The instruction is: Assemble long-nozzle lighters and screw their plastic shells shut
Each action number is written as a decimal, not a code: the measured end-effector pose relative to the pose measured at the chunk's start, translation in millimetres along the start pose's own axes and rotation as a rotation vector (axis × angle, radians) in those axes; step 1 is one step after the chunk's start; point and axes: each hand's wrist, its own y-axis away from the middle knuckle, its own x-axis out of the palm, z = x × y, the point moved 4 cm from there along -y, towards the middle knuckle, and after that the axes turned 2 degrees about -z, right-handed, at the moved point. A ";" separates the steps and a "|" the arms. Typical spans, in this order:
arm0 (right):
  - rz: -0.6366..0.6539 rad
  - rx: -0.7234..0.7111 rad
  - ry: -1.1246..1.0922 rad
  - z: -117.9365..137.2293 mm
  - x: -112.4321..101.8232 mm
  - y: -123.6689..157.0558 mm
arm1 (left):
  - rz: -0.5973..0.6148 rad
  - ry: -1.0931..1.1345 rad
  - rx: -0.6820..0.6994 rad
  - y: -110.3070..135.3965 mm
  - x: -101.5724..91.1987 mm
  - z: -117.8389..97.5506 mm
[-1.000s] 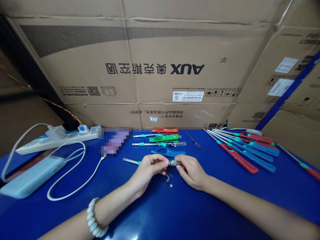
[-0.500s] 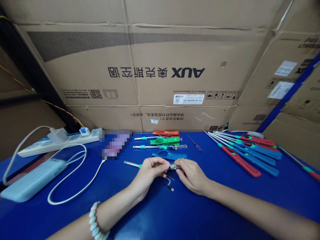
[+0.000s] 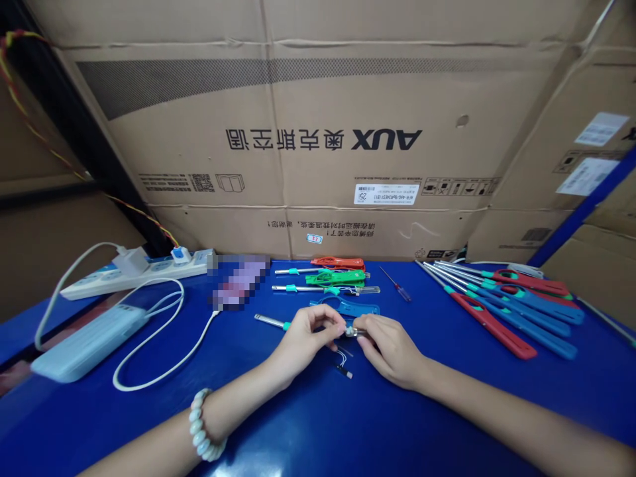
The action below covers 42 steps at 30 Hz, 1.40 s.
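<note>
My left hand and my right hand meet over the blue table, fingers pinched on one long-nosed lighter part. Its metal tube with a teal collar sticks out to the left of my left hand. Thin wires with a small dark end hang from the part onto the table. Just behind my hands lies a blue lighter shell. Beyond it are a green lighter and a red one, partly taken apart.
A row of red and blue long lighters lies at the right, a small screwdriver behind my hands. At the left are a white power strip, a pale blue power bank and a looping white cable. Cardboard boxes wall the back.
The view has shifted a little, so everything sits slightly further right in the picture. My hands stay together on the same part, with only small finger movement.
</note>
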 end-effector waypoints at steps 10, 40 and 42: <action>-0.007 -0.008 -0.047 2.9 -2.9 -2.9 | 0.166 -0.254 0.143 1.4 3.5 -4.3; 0.024 0.005 -0.027 1.8 -2.8 -2.5 | 0.185 -0.885 0.367 10.6 3.6 -18.5; 0.026 0.007 -0.030 1.4 -2.4 -2.6 | 0.187 -0.890 0.367 10.6 3.4 -18.4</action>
